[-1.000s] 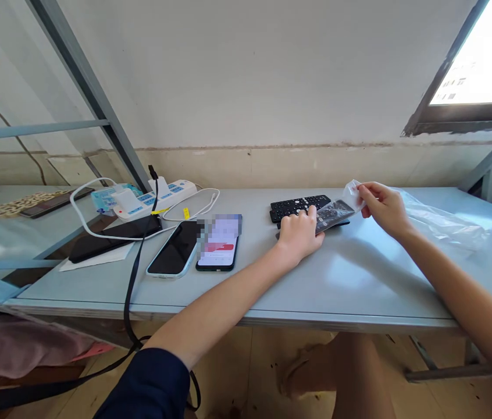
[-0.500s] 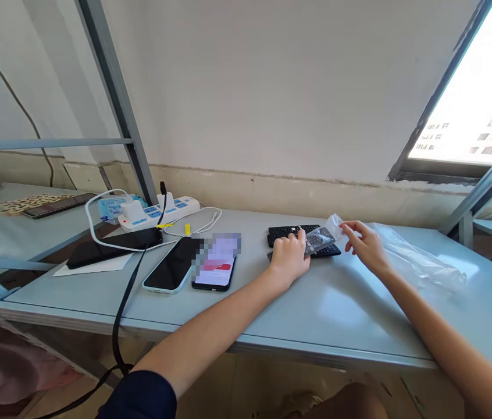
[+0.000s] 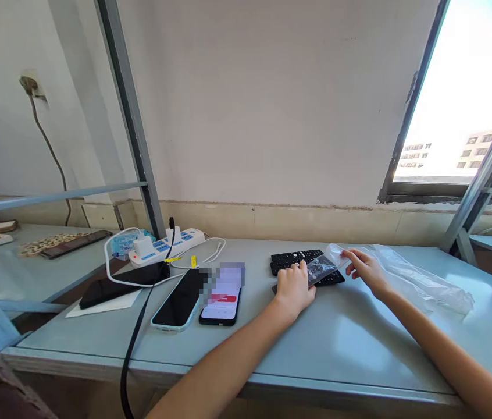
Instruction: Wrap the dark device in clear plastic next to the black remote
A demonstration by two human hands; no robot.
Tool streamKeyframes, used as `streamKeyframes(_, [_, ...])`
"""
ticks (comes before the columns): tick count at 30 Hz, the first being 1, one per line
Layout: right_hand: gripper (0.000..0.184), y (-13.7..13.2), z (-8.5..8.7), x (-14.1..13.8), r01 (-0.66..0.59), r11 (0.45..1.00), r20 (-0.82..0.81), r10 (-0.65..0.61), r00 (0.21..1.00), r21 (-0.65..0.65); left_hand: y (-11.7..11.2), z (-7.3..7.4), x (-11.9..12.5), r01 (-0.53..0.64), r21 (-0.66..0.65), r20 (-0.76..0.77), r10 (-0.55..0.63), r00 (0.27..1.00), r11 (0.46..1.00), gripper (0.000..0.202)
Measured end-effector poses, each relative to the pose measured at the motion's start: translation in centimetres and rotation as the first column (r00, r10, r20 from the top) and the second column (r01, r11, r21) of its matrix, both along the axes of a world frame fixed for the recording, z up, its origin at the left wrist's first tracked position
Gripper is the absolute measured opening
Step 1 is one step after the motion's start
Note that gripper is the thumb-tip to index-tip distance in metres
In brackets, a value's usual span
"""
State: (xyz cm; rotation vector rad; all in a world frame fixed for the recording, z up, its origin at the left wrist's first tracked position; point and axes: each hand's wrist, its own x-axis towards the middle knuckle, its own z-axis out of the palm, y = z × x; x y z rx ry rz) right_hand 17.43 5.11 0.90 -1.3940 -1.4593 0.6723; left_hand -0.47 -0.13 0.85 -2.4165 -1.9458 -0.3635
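Observation:
My left hand point(image 3: 295, 289) is closed over a slim dark remote control point(image 3: 316, 273), which lies slanted and is partly inside a clear plastic sleeve. With thumb and fingertips, my right hand point(image 3: 366, 271) pinches the loose end of the plastic sleeve point(image 3: 335, 255). Behind and beneath the held piece lie black remote controls point(image 3: 292, 261) with rows of small buttons; my left hand and the sleeve cover part of them. A crumpled clear plastic bag point(image 3: 424, 282) rests on the table to the right, beyond my right forearm.
Left of my hands lie a phone with a lit screen point(image 3: 223, 297) and a light-cased phone point(image 3: 179, 299). Farther left are a white power strip point(image 3: 165, 247) with cables and a dark phone point(image 3: 119, 285) on white paper. A metal post point(image 3: 135, 116) rises behind.
The view has tilted upward, so the table sits lower in the picture. Both hands keep nearly the same hold on the remote control and sleeve.

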Motion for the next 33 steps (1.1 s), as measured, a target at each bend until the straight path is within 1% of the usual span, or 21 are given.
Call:
streamKeyframes(5, [0.042, -0.1, 0.3, 0.0, -0.007, 0.999, -0.085, 0.003, 0.996, -0.049, -0.1, 0.2, 0.1, -0.009, -0.025, -0.016, 0.008, 1.000, 1.000, 0.052])
streamKeyframes(11, [0.047, -0.5, 0.8, -0.2, -0.039, 0.996, -0.098, 0.031, 0.995, -0.081, 0.0, 0.1, 0.1, -0.011, -0.039, 0.009, 0.011, 1.000, 0.999, 0.051])
streamKeyframes(15, [0.052, -0.8, 0.9, -0.4, -0.077, 0.993, -0.061, 0.072, 0.996, -0.094, 0.0, 0.1, 0.1, -0.016, -0.043, 0.020, 0.017, 1.000, 0.999, 0.052])
streamKeyframes(20, [0.057, -0.8, 0.6, -0.5, -0.113, 0.988, -0.007, 0.113, 0.994, -0.102, 0.1, 0.0, 0.1, -0.015, -0.039, 0.027, 0.016, 0.999, 0.999, 0.052])
streamKeyframes(26, [0.052, -0.4, -0.1, -0.4, -0.142, 0.982, 0.064, 0.151, 0.986, -0.127, 0.3, -0.2, 0.0, -0.004, -0.038, 0.020, 0.005, 1.000, 0.999, 0.055])
streamKeyframes(33, [0.049, 0.1, -0.6, -0.1, -0.142, 0.980, 0.119, 0.159, 0.980, -0.140, 0.3, -0.1, -0.1, 0.007, -0.046, 0.007, -0.007, 1.000, 0.999, 0.057])
